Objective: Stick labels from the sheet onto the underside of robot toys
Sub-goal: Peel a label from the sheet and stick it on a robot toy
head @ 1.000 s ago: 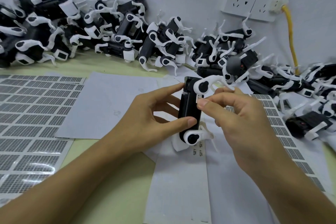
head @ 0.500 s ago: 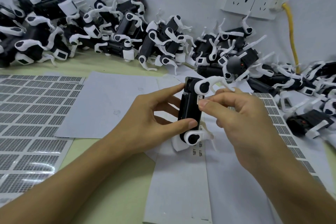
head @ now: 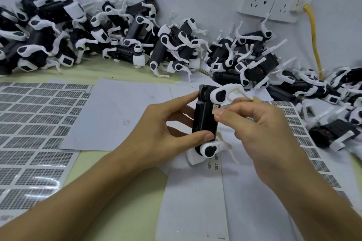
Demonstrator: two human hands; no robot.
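Right hand (head: 262, 127) thumb now presses small label (head: 215, 108) onto glossy black toy (head: 204, 121).

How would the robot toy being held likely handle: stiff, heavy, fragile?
The robot toy looks rigid and probably light: the left hand steadies it with fingertips alone. Its thin white legs seem fragile and apt to snag. The right hand pinches a small label, likely floppy.

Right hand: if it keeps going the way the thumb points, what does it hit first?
The right hand points left, so likely the held robot toy, at the small label on its underside; depth is unclear.
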